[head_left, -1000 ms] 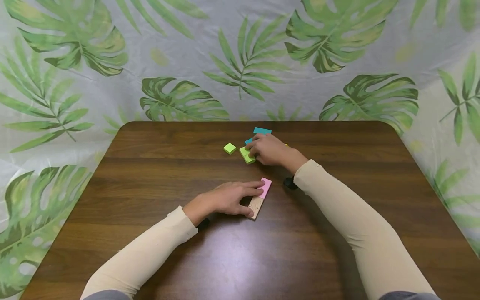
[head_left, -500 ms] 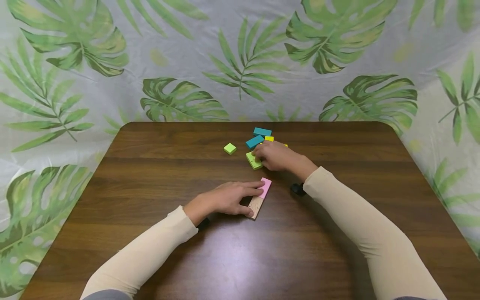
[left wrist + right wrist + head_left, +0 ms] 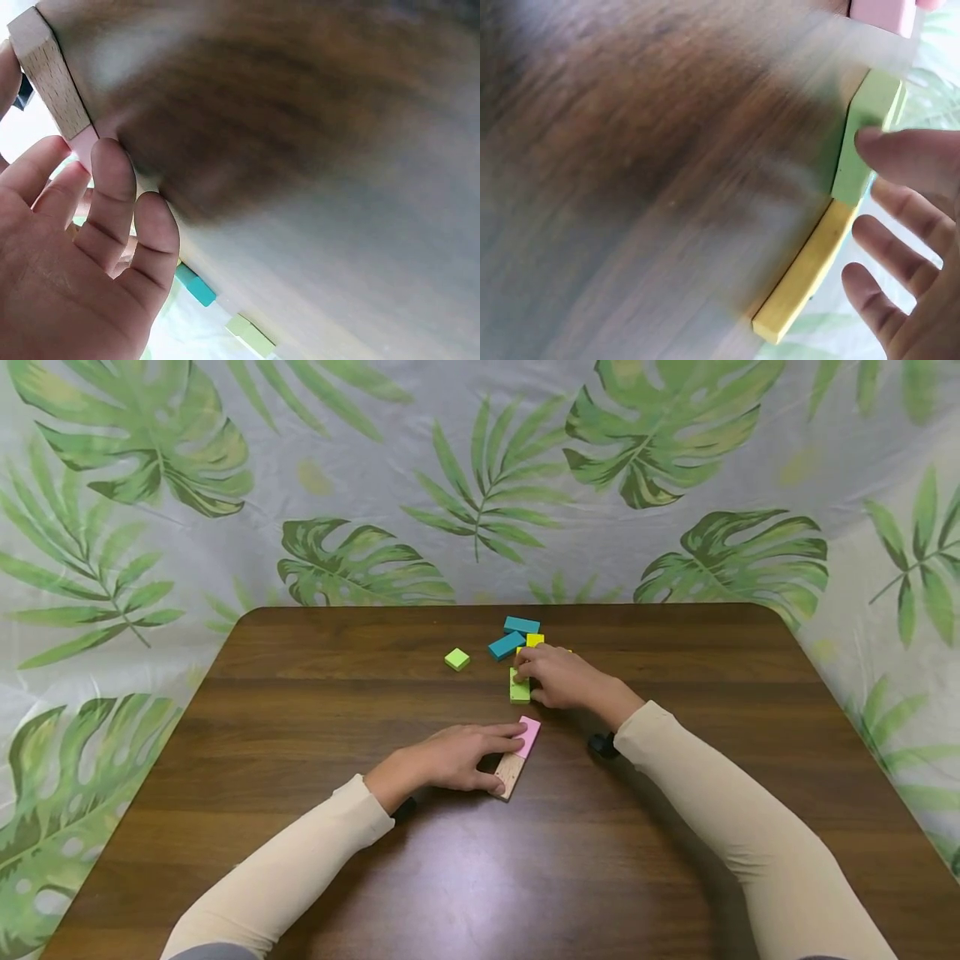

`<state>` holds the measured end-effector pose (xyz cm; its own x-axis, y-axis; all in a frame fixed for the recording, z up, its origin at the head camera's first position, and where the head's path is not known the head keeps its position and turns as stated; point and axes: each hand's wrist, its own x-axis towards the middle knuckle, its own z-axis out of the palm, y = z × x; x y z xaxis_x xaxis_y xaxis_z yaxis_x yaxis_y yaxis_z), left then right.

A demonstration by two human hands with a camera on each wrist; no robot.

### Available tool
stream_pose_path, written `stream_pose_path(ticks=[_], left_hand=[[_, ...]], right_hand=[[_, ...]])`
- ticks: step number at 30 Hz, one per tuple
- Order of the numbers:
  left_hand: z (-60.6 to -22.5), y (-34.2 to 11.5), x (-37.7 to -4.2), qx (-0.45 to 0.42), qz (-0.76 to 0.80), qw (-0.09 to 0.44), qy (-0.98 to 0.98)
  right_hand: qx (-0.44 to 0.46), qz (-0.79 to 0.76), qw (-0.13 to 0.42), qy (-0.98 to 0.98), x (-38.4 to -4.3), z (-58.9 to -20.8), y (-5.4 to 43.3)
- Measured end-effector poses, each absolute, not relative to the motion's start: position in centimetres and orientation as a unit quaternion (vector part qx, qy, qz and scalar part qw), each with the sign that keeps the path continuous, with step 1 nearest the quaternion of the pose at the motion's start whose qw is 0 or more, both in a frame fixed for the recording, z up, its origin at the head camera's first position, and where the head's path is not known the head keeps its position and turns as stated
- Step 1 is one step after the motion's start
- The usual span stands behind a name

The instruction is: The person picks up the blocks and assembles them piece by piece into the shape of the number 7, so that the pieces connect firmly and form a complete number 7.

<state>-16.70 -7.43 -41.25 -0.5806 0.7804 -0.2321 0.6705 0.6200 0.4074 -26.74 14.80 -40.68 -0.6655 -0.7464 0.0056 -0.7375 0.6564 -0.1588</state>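
A pink block [image 3: 529, 732] and a bare wooden block [image 3: 510, 773] lie end to end on the table. My left hand [image 3: 457, 756] rests on this pair, two fingertips on the pink one and the thumb at the near end of the wooden one. Farther back, my right hand [image 3: 564, 678] pinches a light green block [image 3: 519, 692] with thumb and forefinger. In the right wrist view the thumb presses the green block's [image 3: 868, 112] side while the other fingers stay off it. A yellow block [image 3: 806, 277] lies right beyond its end.
Two teal blocks [image 3: 507, 646] and a yellow piece [image 3: 535, 640] lie behind the right hand, which partly covers more yellow. A small light green block [image 3: 457, 659] sits apart to their left. The brown table [image 3: 337, 693] ends at a leaf-print cloth [image 3: 517, 477].
My right hand has drawn the green block toward me and to the right, turning it more upright in the head view. Teal and yellow blocks came into sight behind. The left hand stays put.
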Motion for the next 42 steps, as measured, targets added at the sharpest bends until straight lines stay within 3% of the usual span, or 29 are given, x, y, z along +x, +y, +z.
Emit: stream_pose_path(ticks=[7, 18, 42], left_hand=[[-41.2, -7.5, -16.5, 0.413, 0.131, 0.195, 0.88], [-41.0, -7.6, -16.5, 0.405, 0.132, 0.2, 0.882], [-41.3, -7.5, -16.4, 0.395, 0.135, 0.2, 0.886]], right_hand=[[-0.373, -0.106, 0.068, 0.919, -26.6, -40.9, 15.8], [-0.383, -0.123, 0.052, 0.914, -26.5, -40.9, 16.5], [-0.373, -0.176, 0.108, 0.905, -27.6, -41.4, 18.0]])
